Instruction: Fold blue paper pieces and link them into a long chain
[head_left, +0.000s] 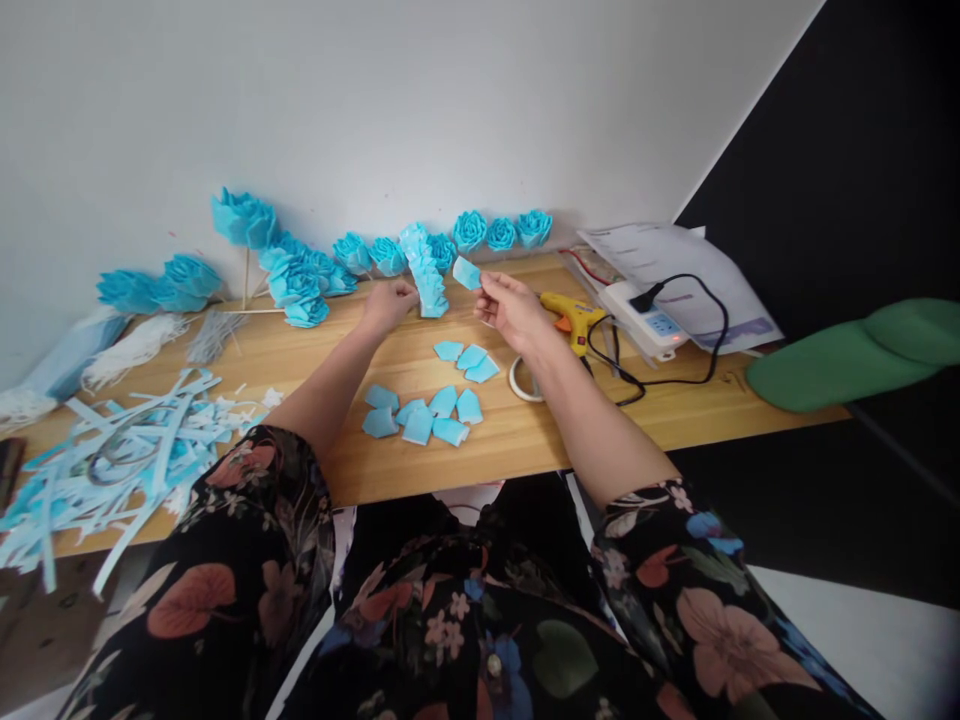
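My left hand (390, 304) is closed in a pinch at the back of a light-blue craft flower (426, 270), which is turned sideways with its layered petals facing right. The stem between my fingertips is too small to make out. To the right of the flower, my right hand (514, 308) pinches a single light-blue petal (466, 273) between thumb and fingers, apart from the flower. Below my hands, several loose cut petals (418, 425) lie on the wooden table (450, 470), with a smaller group of petals (471, 358) just above them.
Finished blue flowers (470, 231) line the wall. Blue strip scraps (150, 460) cover the left side. At right are a yellow glue gun (574, 318), a tape roll (523, 380), a power strip (645, 318) with a looping black cord, papers (682, 270) and a green object (847, 355).
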